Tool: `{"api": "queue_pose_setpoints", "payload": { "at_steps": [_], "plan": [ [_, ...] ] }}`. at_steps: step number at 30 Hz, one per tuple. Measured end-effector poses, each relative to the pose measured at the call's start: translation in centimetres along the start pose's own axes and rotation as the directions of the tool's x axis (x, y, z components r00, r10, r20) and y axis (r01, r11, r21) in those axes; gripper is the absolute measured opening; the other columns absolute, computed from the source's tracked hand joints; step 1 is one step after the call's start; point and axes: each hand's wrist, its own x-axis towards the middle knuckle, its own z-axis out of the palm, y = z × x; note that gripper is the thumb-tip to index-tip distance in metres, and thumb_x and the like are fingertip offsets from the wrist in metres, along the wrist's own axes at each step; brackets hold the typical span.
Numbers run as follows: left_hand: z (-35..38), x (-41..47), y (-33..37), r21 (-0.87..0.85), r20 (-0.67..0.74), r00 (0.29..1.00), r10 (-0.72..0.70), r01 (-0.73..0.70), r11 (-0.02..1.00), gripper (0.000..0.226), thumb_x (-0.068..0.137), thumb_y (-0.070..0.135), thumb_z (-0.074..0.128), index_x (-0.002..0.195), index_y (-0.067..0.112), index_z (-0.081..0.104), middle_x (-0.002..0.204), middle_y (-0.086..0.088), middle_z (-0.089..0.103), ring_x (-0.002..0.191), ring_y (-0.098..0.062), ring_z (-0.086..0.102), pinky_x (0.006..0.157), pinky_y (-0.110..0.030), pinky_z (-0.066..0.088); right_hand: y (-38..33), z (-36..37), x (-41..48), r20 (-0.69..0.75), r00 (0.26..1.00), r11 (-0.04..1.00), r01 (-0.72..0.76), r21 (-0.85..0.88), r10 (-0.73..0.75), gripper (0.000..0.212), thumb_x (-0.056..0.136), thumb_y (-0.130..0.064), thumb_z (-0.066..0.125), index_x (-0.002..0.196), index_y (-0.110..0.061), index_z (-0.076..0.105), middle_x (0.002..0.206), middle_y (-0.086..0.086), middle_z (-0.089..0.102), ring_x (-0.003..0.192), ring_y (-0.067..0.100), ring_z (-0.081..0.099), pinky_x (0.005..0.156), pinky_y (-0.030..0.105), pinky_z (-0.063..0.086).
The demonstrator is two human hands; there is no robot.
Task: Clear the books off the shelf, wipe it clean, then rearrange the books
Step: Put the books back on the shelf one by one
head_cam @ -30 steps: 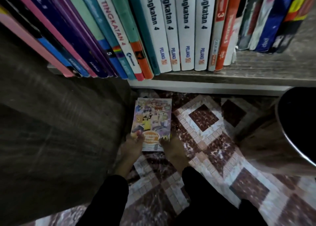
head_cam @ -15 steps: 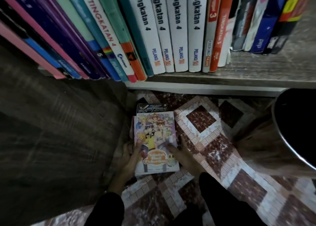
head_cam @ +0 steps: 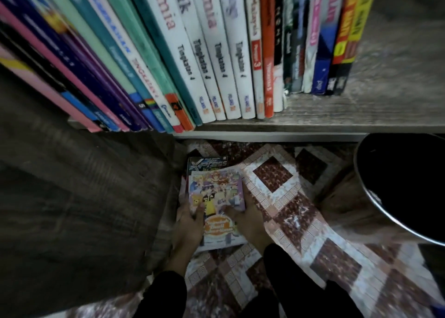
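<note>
A colourful cartoon-cover book [head_cam: 215, 194] lies on top of a small stack on the patterned floor, with a dark "Xpress" book [head_cam: 207, 164] showing from beneath its far edge. My left hand [head_cam: 189, 223] grips the stack's left side, thumb on the cover. My right hand [head_cam: 246, 217] grips its right side, fingers on the cover. Above, the grey wooden shelf [head_cam: 337, 115] carries a leaning row of books [head_cam: 192, 59], white "Tingkatan 4" spines in the middle.
The shelf unit's dark side panel [head_cam: 79, 204] stands right against the stack on the left. A black round container with a metal rim [head_cam: 404, 185] sits at the right. Patterned brown-and-white floor covering [head_cam: 289, 209] lies between them.
The cartoon-cover book came down onto the floor stack and slid a little toward me, uncovering the Xpress book's top. Both hands shifted to the stack's sides. My view moved closer to the shelf.
</note>
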Motion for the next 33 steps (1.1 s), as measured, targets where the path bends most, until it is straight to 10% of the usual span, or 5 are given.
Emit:
{"api": "queue_pose_setpoints", "payload": {
  "at_steps": [6,18,33],
  "plan": [
    [-2.1,-2.3,5.2,0.165,0.091,0.991,0.103,-0.117,0.979,0.063,0.094,0.058,0.038,0.150,0.035,0.019,0.132,-0.004,0.058,0.118,-0.031,0.055,0.087,-0.030,0.045,-2.2,-2.8,-4.1,-0.157,0.986,0.986,-0.025,0.163,0.051,0.088,0.085,-0.019,0.072,0.148,-0.040,0.014,0.095,0.002,0.067,0.076,0.018,0.063,0.068,0.036,0.053],
    [-3.9,-13.0,15.7,0.118,0.232,0.887,0.400,-0.434,0.893,0.062,0.093,0.057,0.043,0.149,0.036,0.023,0.124,-0.003,0.064,0.112,-0.027,0.059,0.091,-0.029,0.047,-9.2,-11.6,-18.1,-0.519,0.853,0.995,0.093,0.031,-0.064,0.087,0.079,-0.033,0.074,0.150,-0.027,0.025,0.132,0.005,0.058,0.122,0.025,0.052,0.088,0.022,0.037],
    [-1.4,-23.7,25.3,-0.016,0.407,0.716,0.567,-0.615,0.788,0.044,0.093,0.049,0.049,0.133,0.032,0.048,0.114,-0.009,0.068,0.105,-0.029,0.063,0.086,-0.030,0.048,-14.4,-22.1,-30.8,-0.681,0.723,0.993,0.101,-0.056,-0.112,0.082,0.079,-0.028,0.074,0.148,-0.024,0.031,0.128,0.009,0.059,0.116,0.028,0.055,0.093,0.030,0.042]
  ]
}}
